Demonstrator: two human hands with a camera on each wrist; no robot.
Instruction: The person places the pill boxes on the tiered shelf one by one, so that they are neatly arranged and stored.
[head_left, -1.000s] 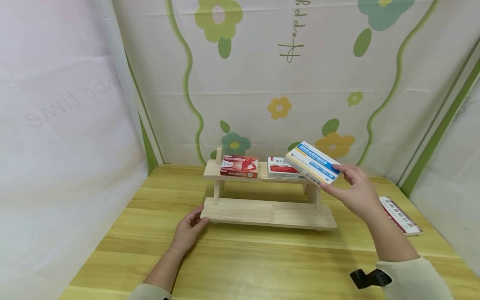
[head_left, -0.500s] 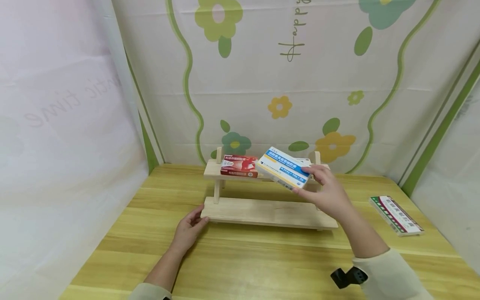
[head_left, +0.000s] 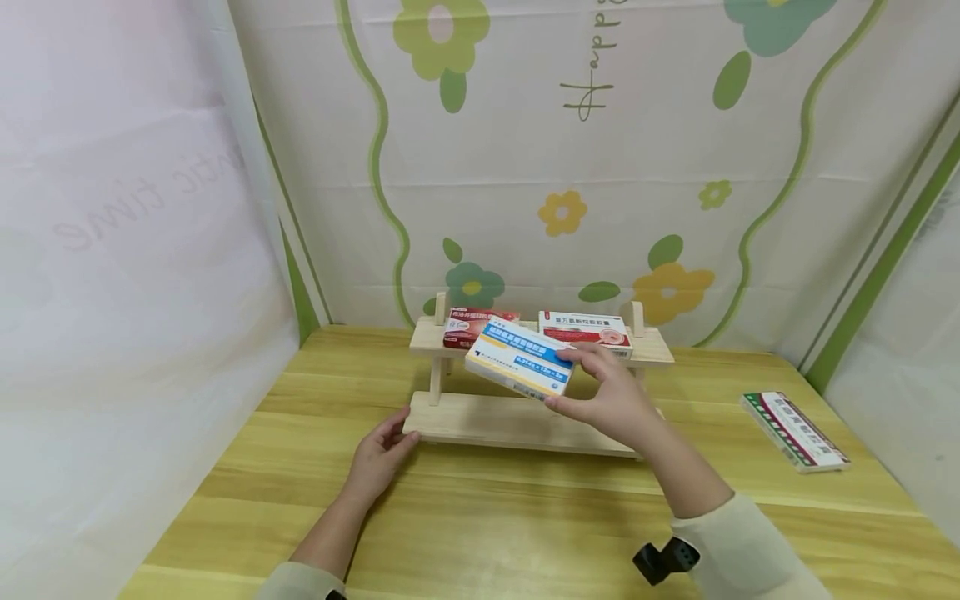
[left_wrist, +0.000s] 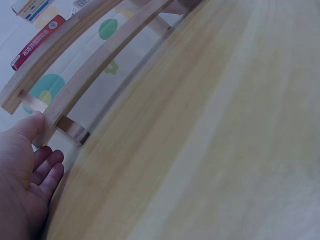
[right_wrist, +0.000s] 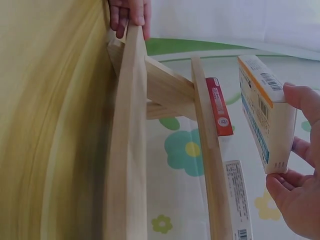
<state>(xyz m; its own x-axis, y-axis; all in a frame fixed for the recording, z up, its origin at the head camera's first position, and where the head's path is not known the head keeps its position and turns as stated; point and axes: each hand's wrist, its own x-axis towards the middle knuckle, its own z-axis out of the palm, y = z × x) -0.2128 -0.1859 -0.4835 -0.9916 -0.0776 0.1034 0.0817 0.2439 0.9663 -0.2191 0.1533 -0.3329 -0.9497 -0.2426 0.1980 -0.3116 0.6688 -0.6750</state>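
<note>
My right hand [head_left: 611, 396] pinches a white, blue and yellow medicine box [head_left: 520, 357] by its right end. The box is tilted, in front of the two-tier wooden shelf [head_left: 480, 421], and overlaps its upper tier in the head view. My left hand [head_left: 377, 457] holds the left end of the lower board, thumb on one face and fingers at the other; the left wrist view shows its thumb [left_wrist: 32, 125] at the board's end. On the upper tier lie a red medicine box [head_left: 459, 327], partly hidden by the held box, and a white and red medicine box [head_left: 588, 331].
A flat white, green and maroon box [head_left: 797, 432] lies on the wooden table [head_left: 480, 533] at the right. Behind the shelf hangs a flower-printed cloth [head_left: 480, 167]. White cloth walls [head_left: 135, 275] flank the table on both sides.
My right hand has carried the medicine box leftward along the front of the upper tier, uncovering the white and red box. The left hand stays at the shelf's end.
</note>
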